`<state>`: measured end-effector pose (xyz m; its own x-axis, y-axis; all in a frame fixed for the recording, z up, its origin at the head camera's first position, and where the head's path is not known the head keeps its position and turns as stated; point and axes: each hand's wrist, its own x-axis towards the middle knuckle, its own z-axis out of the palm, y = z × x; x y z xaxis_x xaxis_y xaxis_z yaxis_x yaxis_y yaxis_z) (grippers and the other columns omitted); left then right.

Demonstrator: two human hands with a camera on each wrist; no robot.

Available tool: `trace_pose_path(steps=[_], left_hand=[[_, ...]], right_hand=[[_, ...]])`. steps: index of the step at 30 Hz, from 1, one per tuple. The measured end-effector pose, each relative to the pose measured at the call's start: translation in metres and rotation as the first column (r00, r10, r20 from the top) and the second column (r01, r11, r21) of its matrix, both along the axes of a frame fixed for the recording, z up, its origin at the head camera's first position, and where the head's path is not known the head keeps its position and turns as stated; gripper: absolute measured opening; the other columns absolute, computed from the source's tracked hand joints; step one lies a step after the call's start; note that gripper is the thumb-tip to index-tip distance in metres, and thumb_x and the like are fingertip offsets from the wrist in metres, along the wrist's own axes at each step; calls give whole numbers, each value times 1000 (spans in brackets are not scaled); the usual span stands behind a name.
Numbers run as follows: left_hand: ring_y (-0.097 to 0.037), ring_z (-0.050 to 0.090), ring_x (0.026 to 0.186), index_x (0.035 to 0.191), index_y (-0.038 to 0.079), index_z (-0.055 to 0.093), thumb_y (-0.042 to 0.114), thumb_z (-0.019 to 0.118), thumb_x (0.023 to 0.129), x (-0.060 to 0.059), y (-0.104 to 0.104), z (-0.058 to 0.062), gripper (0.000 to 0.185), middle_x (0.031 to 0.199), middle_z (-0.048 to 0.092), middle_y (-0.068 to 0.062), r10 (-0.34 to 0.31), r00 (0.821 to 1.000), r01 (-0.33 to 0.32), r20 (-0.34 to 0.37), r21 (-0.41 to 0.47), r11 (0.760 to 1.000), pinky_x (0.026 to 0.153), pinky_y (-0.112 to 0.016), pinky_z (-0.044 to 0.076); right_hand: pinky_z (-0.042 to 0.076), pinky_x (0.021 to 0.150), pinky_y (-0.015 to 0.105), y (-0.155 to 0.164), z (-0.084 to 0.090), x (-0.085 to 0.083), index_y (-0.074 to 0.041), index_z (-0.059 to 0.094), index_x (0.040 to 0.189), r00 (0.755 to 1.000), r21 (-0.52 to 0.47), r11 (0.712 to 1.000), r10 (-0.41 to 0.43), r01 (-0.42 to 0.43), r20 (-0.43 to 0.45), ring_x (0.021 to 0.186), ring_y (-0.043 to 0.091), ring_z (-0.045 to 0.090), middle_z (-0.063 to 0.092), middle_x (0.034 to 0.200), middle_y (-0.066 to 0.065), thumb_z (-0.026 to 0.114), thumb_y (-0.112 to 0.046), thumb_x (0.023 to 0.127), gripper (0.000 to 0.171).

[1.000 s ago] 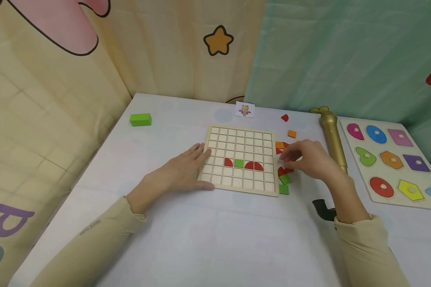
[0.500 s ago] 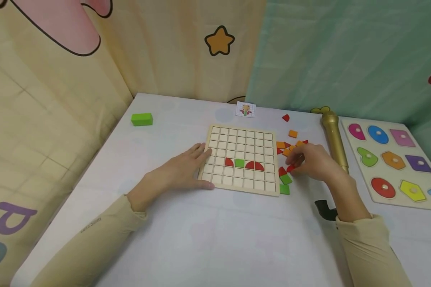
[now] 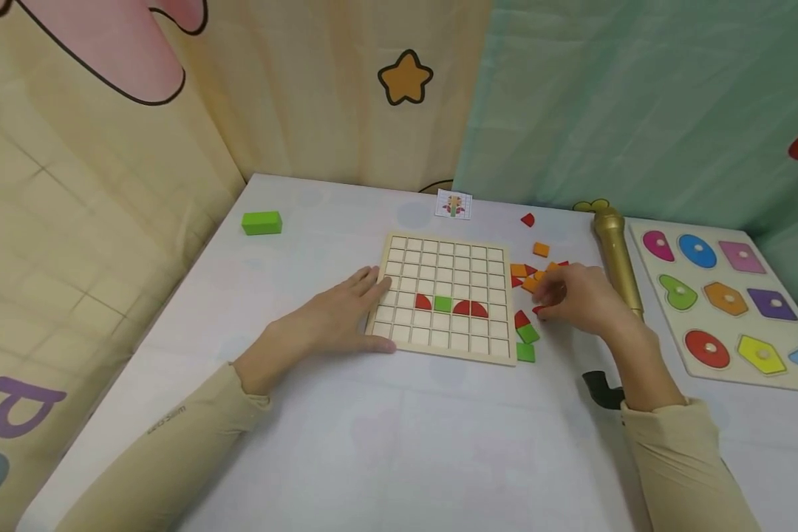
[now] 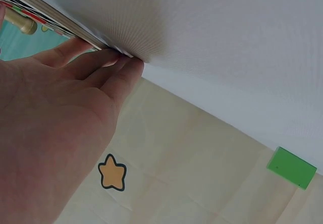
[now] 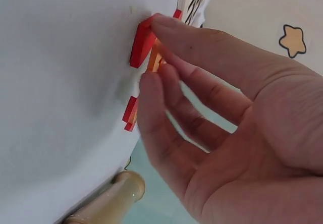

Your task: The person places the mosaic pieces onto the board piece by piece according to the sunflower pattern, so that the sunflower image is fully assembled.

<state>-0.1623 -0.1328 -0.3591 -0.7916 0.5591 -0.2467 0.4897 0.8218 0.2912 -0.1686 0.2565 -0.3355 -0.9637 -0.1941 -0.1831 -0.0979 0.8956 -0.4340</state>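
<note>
The person's right hand (image 3: pixel 581 295), fingers curled, pinches a red piece (image 5: pixel 142 41) among the loose red and orange pieces (image 3: pixel 535 275) lying just beside the right edge of the wooden grid board (image 3: pixel 447 295). The left hand (image 3: pixel 335 314) lies relaxed with straight fingers resting on the board's left edge, holding nothing. Inside the board, three red quarter-round pieces (image 3: pixel 471 307) and one green square (image 3: pixel 442 303) fill one row; right of the board lie a gold microphone (image 3: pixel 617 262) and a shape puzzle (image 3: pixel 728 299), and well to its left a green block (image 3: pixel 261 222).
</note>
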Motion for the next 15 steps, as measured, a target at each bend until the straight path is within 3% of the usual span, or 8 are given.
trace_pose_path(steps=[5,10,15], left_hand=[[-34,5,165,170,10,17,75,68,88,0,1,2,116,177,7,-17,-2,1000,2,4,-1,1000,130,-55,24],[-33,5,165,170,10,16,75,68,88,0,1,3,117,177,6,-17,0,1000,0,3,-10,1000,130,-54,24],[-34,5,165,170,9,16,74,68,89,1,1,1,116,177,7,-18,-2,1000,2,5,0,1000,130,-54,23]], right_hand=[[56,77,39,4,-1,1,-2,74,98,999,15,999,-37,36,27,89,30,61,71,91,12,91,-13,84,25],[53,72,33,7,-1,0,-3,76,99,998,0,999,-35,35,53,89,29,59,70,89,10,90,-17,85,25],[53,74,31,-3,9,0,-5,81,109,1000,-48,999,7,-7,-6,98,31,60,74,101,11,85,-15,90,21]])
